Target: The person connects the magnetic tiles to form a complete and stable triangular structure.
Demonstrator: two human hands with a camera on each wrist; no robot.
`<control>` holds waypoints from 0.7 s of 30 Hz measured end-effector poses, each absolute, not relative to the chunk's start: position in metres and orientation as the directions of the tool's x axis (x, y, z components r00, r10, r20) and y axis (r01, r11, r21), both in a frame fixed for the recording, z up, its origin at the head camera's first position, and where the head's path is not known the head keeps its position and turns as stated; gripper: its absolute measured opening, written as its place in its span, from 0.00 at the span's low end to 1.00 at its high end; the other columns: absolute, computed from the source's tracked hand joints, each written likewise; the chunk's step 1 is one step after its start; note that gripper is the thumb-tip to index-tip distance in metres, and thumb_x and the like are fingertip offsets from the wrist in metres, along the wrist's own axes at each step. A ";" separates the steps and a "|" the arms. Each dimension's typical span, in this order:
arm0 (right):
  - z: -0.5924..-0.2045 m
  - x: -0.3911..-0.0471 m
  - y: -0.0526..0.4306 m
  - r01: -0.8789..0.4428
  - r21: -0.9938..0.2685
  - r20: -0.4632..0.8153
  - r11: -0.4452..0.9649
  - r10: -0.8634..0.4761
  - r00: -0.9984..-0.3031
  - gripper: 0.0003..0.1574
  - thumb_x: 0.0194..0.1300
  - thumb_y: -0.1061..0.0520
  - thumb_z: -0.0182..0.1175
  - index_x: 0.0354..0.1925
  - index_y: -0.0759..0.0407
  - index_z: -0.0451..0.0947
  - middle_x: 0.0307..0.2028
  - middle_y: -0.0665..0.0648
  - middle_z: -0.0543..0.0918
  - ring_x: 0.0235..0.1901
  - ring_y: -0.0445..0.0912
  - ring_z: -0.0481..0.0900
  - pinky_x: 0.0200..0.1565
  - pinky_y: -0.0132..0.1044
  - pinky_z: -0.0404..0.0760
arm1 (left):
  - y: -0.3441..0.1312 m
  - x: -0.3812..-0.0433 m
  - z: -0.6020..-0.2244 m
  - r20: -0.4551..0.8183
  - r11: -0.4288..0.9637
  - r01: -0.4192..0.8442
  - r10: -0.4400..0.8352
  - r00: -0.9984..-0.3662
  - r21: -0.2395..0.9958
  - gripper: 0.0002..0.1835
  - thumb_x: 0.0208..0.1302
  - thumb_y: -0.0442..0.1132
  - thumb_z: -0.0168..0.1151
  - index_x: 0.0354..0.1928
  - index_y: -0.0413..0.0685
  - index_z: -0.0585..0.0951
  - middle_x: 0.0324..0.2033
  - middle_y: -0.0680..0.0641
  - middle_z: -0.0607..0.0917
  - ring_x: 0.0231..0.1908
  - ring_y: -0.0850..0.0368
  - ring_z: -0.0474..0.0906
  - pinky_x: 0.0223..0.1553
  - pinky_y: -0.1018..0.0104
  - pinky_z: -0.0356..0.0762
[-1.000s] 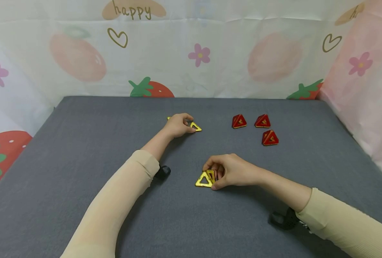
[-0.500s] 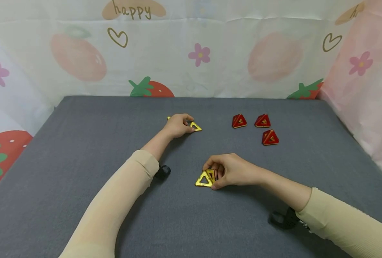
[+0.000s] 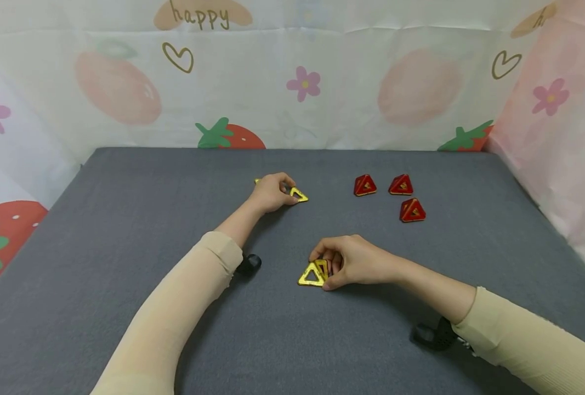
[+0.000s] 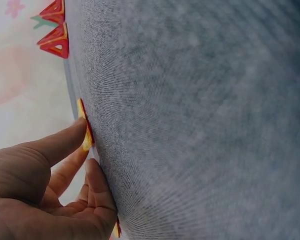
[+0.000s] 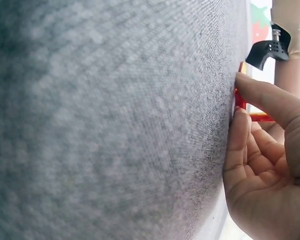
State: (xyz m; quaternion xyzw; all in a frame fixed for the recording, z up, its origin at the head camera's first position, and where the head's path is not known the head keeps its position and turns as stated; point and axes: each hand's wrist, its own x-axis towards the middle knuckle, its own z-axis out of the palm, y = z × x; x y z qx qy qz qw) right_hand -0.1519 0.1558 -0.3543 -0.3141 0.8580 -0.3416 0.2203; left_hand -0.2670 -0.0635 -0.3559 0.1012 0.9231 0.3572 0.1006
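Note:
In the head view my left hand (image 3: 271, 193) reaches to the far middle of the table, thumb and finger pinching a flat yellow triangular magnetic tile (image 3: 303, 198). The left wrist view shows the thumb pressing that tile (image 4: 81, 107) at the cloth. Nearer the front, my right hand (image 3: 358, 262) pinches a yellow triangular magnetic tile (image 3: 324, 265) that stands tilted. Against it lies another yellow triangular tile (image 3: 309, 283), flat on the table. Red edges of the right-hand tiles (image 5: 240, 100) show between thumb and finger in the right wrist view, partly covered.
Three red triangular pyramids stand at the back right: one to the left (image 3: 365, 186), one beside it (image 3: 401, 185), one nearer (image 3: 413, 210). Another yellow piece (image 3: 257, 180) peeks out behind my left hand. Grey cloth (image 3: 124, 219) covers the table; a printed curtain (image 3: 341, 109) hangs behind.
Both hands and all the tiles keep their places. The head view has merely shifted very slightly.

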 end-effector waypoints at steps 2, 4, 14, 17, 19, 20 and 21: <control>-0.355 -0.152 0.156 -0.389 -0.724 -0.163 0.569 -0.690 -0.705 0.27 0.52 0.56 0.76 0.51 0.49 0.80 0.34 0.49 0.82 0.29 0.39 0.78 0.32 0.30 0.79 | -0.063 -0.266 -0.356 -0.112 0.721 0.106 0.247 -0.963 0.684 0.22 0.64 0.39 0.67 0.59 0.44 0.77 0.52 0.38 0.80 0.49 0.46 0.75 0.50 0.55 0.74; -0.355 -0.152 0.156 -0.388 -0.724 -0.163 0.570 -0.689 -0.706 0.27 0.52 0.56 0.76 0.51 0.49 0.80 0.34 0.49 0.82 0.29 0.39 0.78 0.32 0.30 0.79 | -0.062 -0.265 -0.355 -0.110 0.716 0.095 0.234 -0.966 0.691 0.22 0.63 0.38 0.68 0.58 0.44 0.77 0.50 0.39 0.80 0.47 0.46 0.76 0.47 0.57 0.74; -0.356 -0.152 0.156 -0.387 -0.725 -0.168 0.570 -0.691 -0.703 0.27 0.52 0.56 0.76 0.51 0.49 0.80 0.34 0.49 0.82 0.29 0.39 0.78 0.32 0.30 0.79 | -0.063 -0.260 -0.351 -0.110 0.666 0.069 0.224 -0.968 0.743 0.17 0.62 0.33 0.68 0.53 0.43 0.79 0.43 0.38 0.87 0.37 0.50 0.84 0.35 0.68 0.78; -0.356 -0.152 0.156 -0.389 -0.725 -0.166 0.568 -0.692 -0.702 0.27 0.52 0.56 0.76 0.51 0.49 0.80 0.35 0.49 0.82 0.29 0.39 0.77 0.32 0.30 0.79 | -0.064 -0.258 -0.350 -0.124 0.642 0.061 0.238 -0.963 0.764 0.14 0.64 0.34 0.65 0.52 0.43 0.79 0.40 0.38 0.87 0.31 0.55 0.82 0.31 0.70 0.79; -0.355 -0.152 0.156 -0.390 -0.724 -0.166 0.569 -0.692 -0.702 0.27 0.52 0.56 0.75 0.51 0.49 0.80 0.35 0.49 0.82 0.29 0.39 0.77 0.32 0.30 0.79 | -0.065 -0.256 -0.349 -0.131 0.624 0.059 0.253 -0.959 0.779 0.13 0.66 0.34 0.64 0.52 0.43 0.79 0.39 0.38 0.87 0.28 0.57 0.81 0.31 0.70 0.80; -0.355 -0.152 0.156 -0.391 -0.722 -0.166 0.570 -0.693 -0.702 0.27 0.52 0.56 0.75 0.51 0.49 0.79 0.35 0.49 0.82 0.29 0.39 0.77 0.32 0.30 0.79 | -0.065 -0.255 -0.348 -0.136 0.612 0.055 0.260 -0.956 0.789 0.13 0.66 0.34 0.64 0.52 0.43 0.79 0.38 0.38 0.87 0.27 0.58 0.81 0.31 0.70 0.81; -0.355 -0.152 0.156 -0.391 -0.722 -0.167 0.571 -0.692 -0.702 0.27 0.52 0.56 0.75 0.51 0.49 0.79 0.35 0.49 0.82 0.29 0.39 0.77 0.32 0.30 0.79 | -0.066 -0.254 -0.348 -0.141 0.600 0.050 0.268 -0.953 0.798 0.13 0.66 0.34 0.63 0.52 0.43 0.79 0.37 0.39 0.87 0.27 0.58 0.81 0.31 0.70 0.82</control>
